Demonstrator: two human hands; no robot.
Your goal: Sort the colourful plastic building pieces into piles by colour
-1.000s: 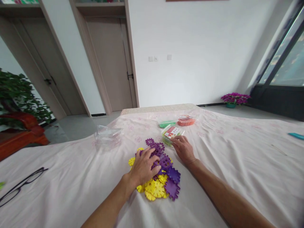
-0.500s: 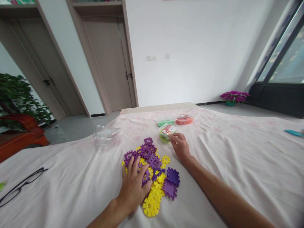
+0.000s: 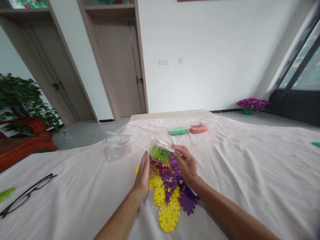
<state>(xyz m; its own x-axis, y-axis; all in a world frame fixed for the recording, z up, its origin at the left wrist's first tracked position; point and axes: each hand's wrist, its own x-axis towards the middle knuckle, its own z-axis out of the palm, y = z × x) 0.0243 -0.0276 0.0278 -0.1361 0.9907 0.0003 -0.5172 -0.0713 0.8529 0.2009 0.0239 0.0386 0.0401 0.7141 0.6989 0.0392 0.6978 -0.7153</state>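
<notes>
My right hand [image 3: 186,164] pinches the right edge of a clear plastic container [image 3: 161,152], which holds small light-green pieces and has a white and red label on its lid. The container is tilted and held above a pile of toy building pieces. On its left side is my left hand [image 3: 143,175], fingers stretched out close to the container wall; whether they touch it I cannot tell. Below lie yellow flower-shaped discs [image 3: 167,216] and purple notched square tiles [image 3: 188,200], partly hidden by the container and my right hand.
Farther back stand a clear container of green pieces [image 3: 178,131] and a labelled container of orange-red pieces [image 3: 198,128]. Empty clear containers [image 3: 117,145] are at the left. Eyeglasses [image 3: 29,193] and a light-green piece [image 3: 6,193] lie on the pale tablecloth [image 3: 82,186].
My right hand has lifted the container of light-green pieces and brought it left and nearer, over the pile. My left hand has come off the pile to the container's left side.
</notes>
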